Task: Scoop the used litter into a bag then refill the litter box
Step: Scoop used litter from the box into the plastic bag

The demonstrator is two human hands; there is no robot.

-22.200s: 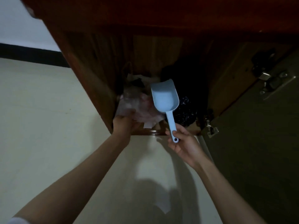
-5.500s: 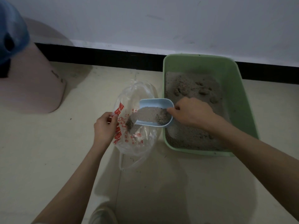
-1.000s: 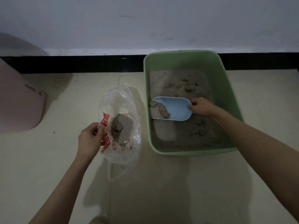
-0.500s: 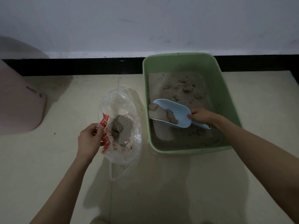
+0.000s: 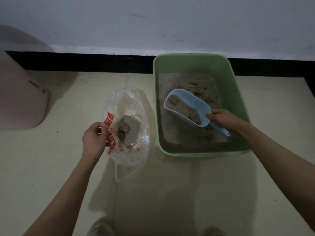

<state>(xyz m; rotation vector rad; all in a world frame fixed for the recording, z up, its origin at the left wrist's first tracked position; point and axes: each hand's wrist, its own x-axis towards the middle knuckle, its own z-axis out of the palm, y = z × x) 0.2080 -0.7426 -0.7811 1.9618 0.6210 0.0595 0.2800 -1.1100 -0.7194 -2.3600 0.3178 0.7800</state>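
On pale floor (image 5: 187, 193) beside white wall (image 5: 153, 23), green litter box (image 5: 238, 99).

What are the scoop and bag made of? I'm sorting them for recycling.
The scoop looks like moulded plastic: smooth, matte, uniform pale blue. The bag seems thin clear plastic film: see-through, crinkled, glossy, printed in red.

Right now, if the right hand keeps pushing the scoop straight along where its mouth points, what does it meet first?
The right hand aims the scoop up-left. First in line, likely the litter box left wall, its rim if raised; height is unclear. The bag lies beyond.
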